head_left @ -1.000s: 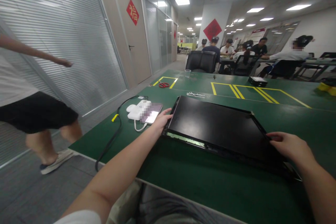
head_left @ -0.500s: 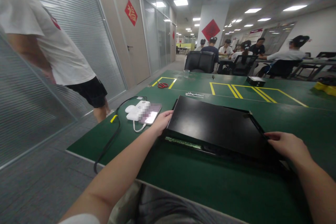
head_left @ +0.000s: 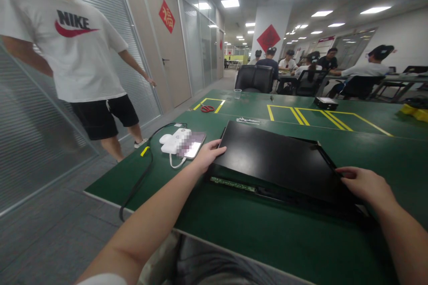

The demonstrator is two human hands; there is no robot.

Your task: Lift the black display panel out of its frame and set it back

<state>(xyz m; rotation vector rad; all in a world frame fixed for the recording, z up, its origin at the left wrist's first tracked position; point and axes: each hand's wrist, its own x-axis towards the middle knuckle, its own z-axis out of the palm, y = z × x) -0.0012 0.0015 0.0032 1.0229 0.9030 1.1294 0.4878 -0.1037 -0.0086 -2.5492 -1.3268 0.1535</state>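
Observation:
A flat black display panel [head_left: 267, 156] lies at a slant over a thin black frame [head_left: 329, 156] on the green table. Its near left edge is raised a little, and a strip of green circuit board [head_left: 232, 183] shows below it. My left hand [head_left: 210, 155] is closed on the panel's left edge, thumb on top, fingers partly hidden beneath. At the right side, my right hand [head_left: 364, 185] pinches the edge where frame and panel meet; its fingertips are partly hidden.
Left of the panel lie a phone [head_left: 195, 144] and a white charger [head_left: 175, 140], with a black cable [head_left: 147, 173] nearby. Red scissors [head_left: 207, 108], a caliper-like tool [head_left: 247, 120] and a plastic cup [head_left: 237, 93] are farther back. A person [head_left: 83, 53] stands at the left.
My left thumb has come onto the panel's top, and the panel's near left edge has risen slightly off the frame. My right hand is nearly still. The person at left has turned toward the table.

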